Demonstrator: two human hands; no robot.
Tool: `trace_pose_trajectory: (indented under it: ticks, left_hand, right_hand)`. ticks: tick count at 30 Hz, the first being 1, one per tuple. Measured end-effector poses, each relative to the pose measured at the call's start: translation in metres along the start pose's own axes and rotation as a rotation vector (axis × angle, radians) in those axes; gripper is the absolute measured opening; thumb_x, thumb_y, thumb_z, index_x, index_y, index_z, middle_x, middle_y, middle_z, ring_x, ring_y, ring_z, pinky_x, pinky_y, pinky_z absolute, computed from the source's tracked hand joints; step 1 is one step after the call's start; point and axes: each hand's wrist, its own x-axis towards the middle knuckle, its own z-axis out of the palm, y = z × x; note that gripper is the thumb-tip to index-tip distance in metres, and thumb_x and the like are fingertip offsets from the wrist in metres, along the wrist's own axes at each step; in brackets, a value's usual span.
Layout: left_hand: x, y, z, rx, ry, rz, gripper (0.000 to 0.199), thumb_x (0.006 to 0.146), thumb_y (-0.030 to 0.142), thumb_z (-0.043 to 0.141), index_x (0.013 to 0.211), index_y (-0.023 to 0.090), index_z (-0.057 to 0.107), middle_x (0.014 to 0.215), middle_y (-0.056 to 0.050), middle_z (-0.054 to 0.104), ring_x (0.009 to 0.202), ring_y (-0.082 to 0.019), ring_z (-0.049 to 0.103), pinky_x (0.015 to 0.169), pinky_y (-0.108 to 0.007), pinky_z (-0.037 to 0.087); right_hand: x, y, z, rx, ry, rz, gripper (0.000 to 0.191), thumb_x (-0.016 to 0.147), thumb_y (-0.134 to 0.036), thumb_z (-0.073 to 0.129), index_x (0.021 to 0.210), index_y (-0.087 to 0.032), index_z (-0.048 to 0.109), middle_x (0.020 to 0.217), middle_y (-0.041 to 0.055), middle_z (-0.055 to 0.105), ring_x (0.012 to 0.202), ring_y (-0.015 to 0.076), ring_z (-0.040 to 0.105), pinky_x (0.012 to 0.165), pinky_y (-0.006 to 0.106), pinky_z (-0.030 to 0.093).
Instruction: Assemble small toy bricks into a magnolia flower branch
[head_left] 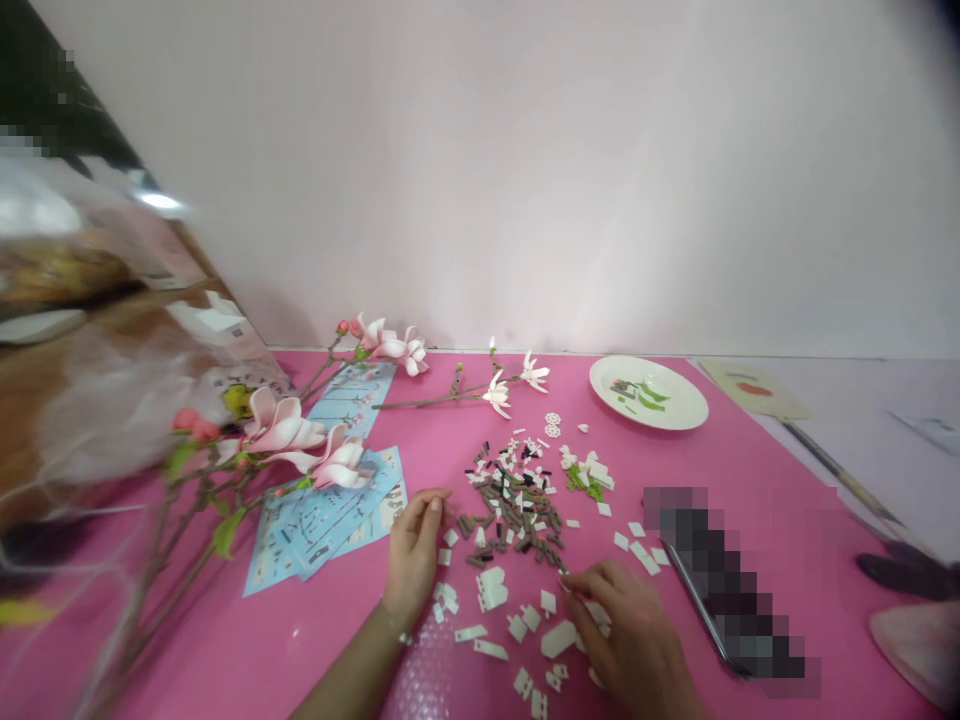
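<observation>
On the pink tabletop lies a loose pile of brown, black and white building-block pieces [517, 500]. My left hand [416, 545] rests just left of it, fingers together and bent, thumb close against them; whatever they hold, if anything, is hidden. My right hand [622, 620] is at the pile's lower right edge, thumb and forefinger pinching a small white building-block piece [562, 574]. Flat white pieces [492, 590] are scattered between and below the hands. White and green pieces [589, 475] form a small heap to the right of the pile.
Artificial magnolia branches [285, 430] stand at the left over blue printed sheets [330, 535]. A smaller flower stem [442, 402] lies behind the pile. A white plate [690, 412] with green leaf pieces is at the back right. A dark, pixelated device [697, 595] lies right of my right hand.
</observation>
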Motion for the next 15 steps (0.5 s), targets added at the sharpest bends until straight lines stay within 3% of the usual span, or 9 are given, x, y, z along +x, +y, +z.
trace_pose_trajectory:
  ticks: [5,15]
  left_hand:
    - [-0.001,0.001,0.001,-0.007,-0.033,-0.011,0.028,0.086,0.041,0.053,0.09,0.017,0.065,0.066,-0.001,0.06,0.063,-0.017,0.057,0.06,-0.026,0.046]
    - [-0.003,0.003,0.0,0.013,-0.057,-0.014,0.027,0.086,0.041,0.053,0.09,0.018,0.066,0.068,-0.001,0.061,0.064,-0.016,0.057,0.06,-0.025,0.046]
  right_hand:
    - [0.018,0.005,-0.008,-0.034,-0.027,0.069,0.018,0.087,-0.027,0.051,0.08,-0.022,0.067,0.073,0.0048,0.06,0.071,0.0191,0.057,0.065,0.03,0.041]
    - [0.027,-0.004,0.005,-0.081,-0.082,0.228,0.012,0.081,-0.025,0.06,0.072,-0.02,0.066,0.071,0.0047,0.061,0.071,0.0205,0.057,0.068,0.032,0.038]
